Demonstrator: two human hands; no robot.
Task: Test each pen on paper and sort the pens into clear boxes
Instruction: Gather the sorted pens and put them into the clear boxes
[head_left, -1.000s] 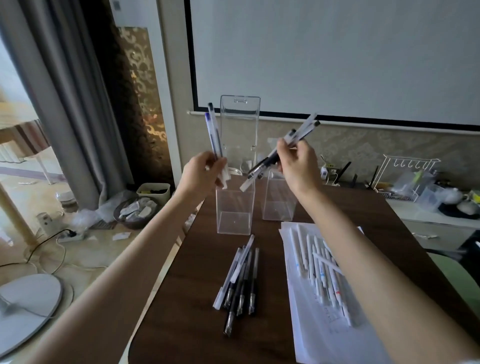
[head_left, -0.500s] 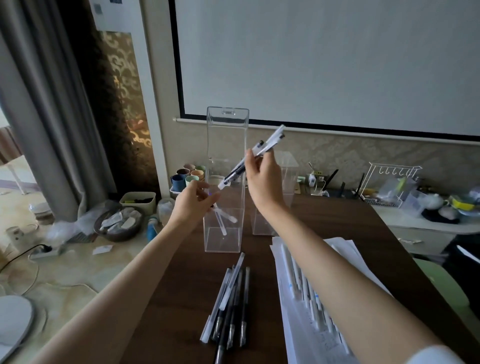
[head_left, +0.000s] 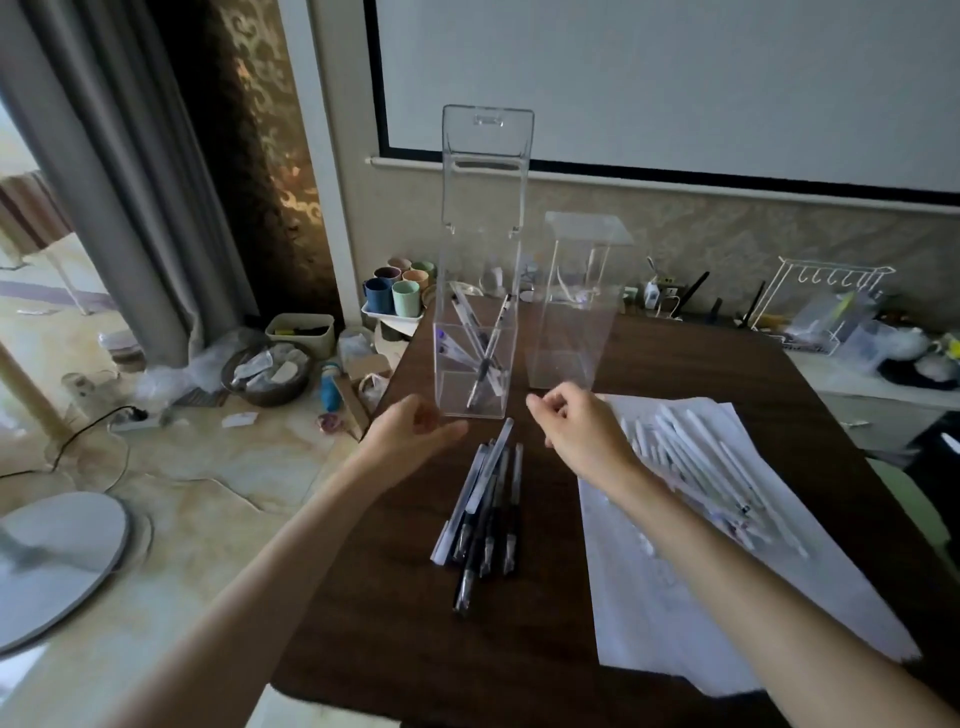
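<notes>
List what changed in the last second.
The left hand and right hand came down empty; the pens they held now lean inside the tall clear plastic box with the raised lid. The second clear box, dark loose pens and white pens on paper stayed put.

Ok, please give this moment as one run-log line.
left hand: empty | right hand: empty | left box: holds pens | right box: no pens seen | dark pens: on table

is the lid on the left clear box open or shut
Open. The lid of the left clear box stands flipped straight up above the box's mouth, and several pens lean inside it.
</notes>
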